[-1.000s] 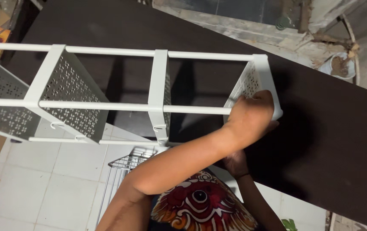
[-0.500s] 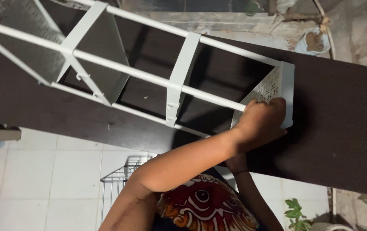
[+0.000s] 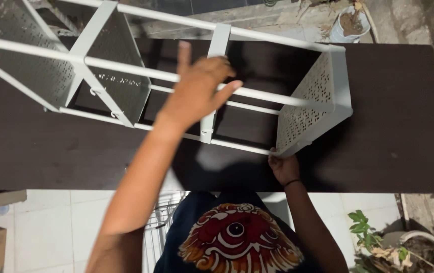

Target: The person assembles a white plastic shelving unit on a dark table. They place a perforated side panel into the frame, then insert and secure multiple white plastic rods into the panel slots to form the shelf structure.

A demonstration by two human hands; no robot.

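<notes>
Two hands at white metal rack frame [image 3: 186,81], lying on its side across dark brown worktop [image 3: 389,116]. Left hand [image 3: 197,88] raised over middle rails, fingers spread wide, gripping nothing. Right hand [image 3: 284,168] at worktop's near edge, fingers curled on lower corner of perforated end panel [image 3: 308,108]. Wire basket [image 3: 164,227] on tiled floor [image 3: 50,222] below worktop edge.
</notes>
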